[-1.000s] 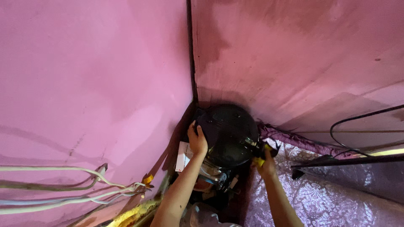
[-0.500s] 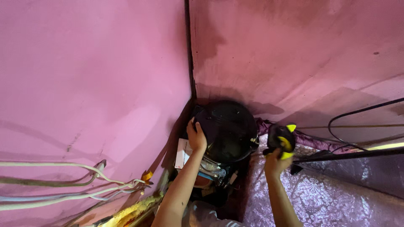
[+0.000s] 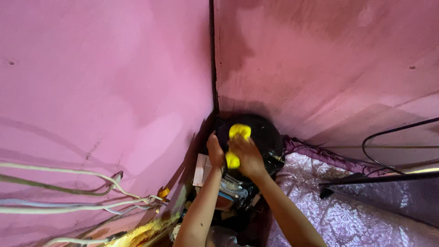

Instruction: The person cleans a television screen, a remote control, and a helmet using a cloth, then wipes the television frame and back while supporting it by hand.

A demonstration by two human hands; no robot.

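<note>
A round black dome-shaped appliance (image 3: 267, 137) sits in the corner where two pink walls meet. My left hand (image 3: 214, 151) rests flat against its left side. My right hand (image 3: 246, 155) presses a yellow cloth (image 3: 238, 131) onto the top of the dome; another bit of the yellow cloth shows below my fingers. Under the dome lie a white card (image 3: 200, 170) and some clear and blue parts (image 3: 231, 190).
White cables (image 3: 68, 203) run along the left wall. A black cable (image 3: 388, 135) loops on the right wall above a dark rod (image 3: 379, 179). A purple patterned cloth (image 3: 343, 215) covers the surface at lower right. Yellow tape (image 3: 163, 192) sticks near the wall's base.
My right hand has swung from the right side of the dome, where it held a black and yellow cloth up, to the dome's top. My left hand has stayed in place.
</note>
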